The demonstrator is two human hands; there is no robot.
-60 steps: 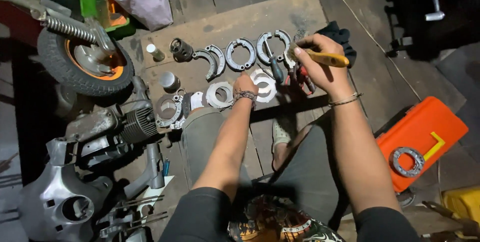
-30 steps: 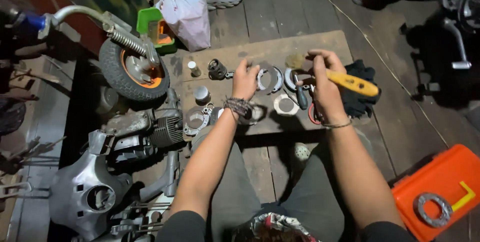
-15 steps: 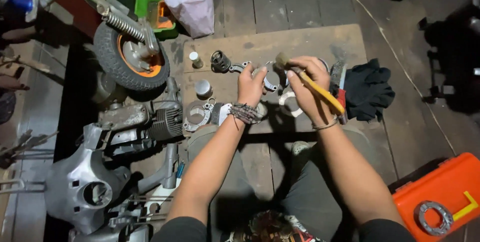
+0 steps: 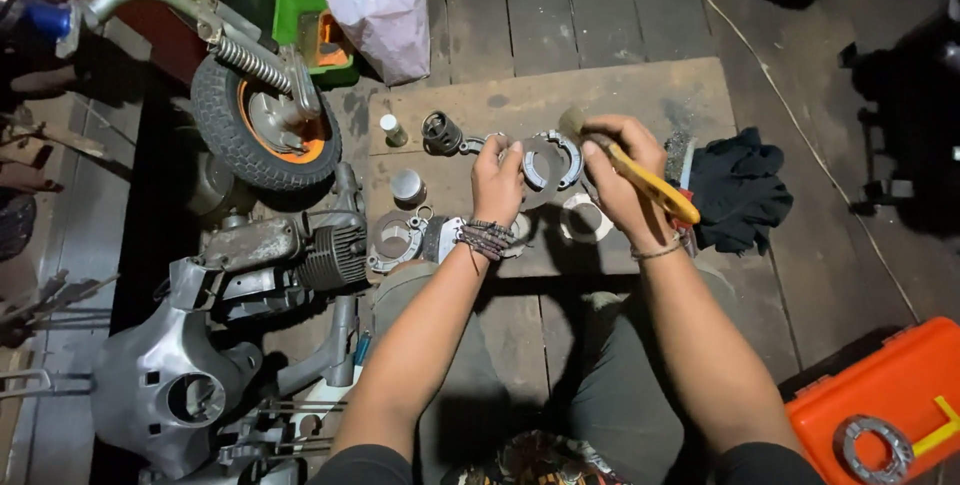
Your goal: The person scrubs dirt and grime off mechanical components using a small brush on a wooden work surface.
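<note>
So, both hands are up over the wooden board [image 4: 640, 95] on the floor. The left hand [image 4: 497, 177] is pinching a curved metal brake shoe [image 4: 548, 160] by its edge, holding it just above the board. The right hand [image 4: 620, 180] is closed around a yellow-handled brush [image 4: 645, 182], with the bristle end right against the top of that shoe. Under the hands a metal ring [image 4: 585, 218] lies flat on the board, and a small metal cylinder [image 4: 407, 187] stands near the left edge. A black rag [image 4: 740, 190] sits just beside the right hand. Off to the left there's a small wheel [image 4: 262, 130] with an orange hub, and an orange toolbox [image 4: 890, 405] sits bottom right.
</note>
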